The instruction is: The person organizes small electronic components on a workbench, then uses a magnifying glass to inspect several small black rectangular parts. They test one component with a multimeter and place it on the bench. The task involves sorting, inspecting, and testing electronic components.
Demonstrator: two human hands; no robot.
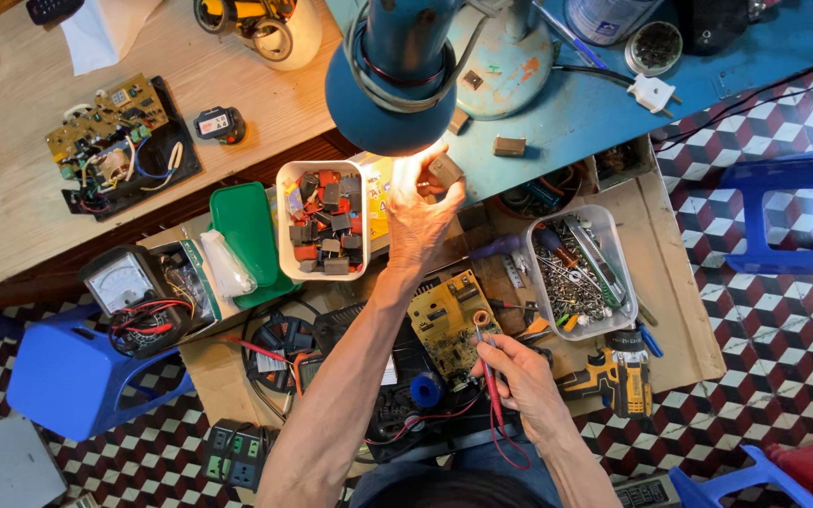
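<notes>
My left hand [421, 212] is raised under the blue desk lamp [392, 80] and pinches a small grey-brown block component [445, 170] in its fingertips, close to the light. My right hand [524, 376] rests lower down and grips red multimeter probes [491, 376], their tips pointing up towards a yellow circuit board [449, 315] with a copper coil. Just left of the raised hand stands a white tub [286, 226] holding several red and grey block components.
A clear tub of screws and bits [576, 273] sits right of the board. An analogue meter [124, 287], a green lid [245, 226], a yellow drill [613, 376], a blue stool [77, 376] and another circuit board [110, 136] on the wooden bench surround the work spot.
</notes>
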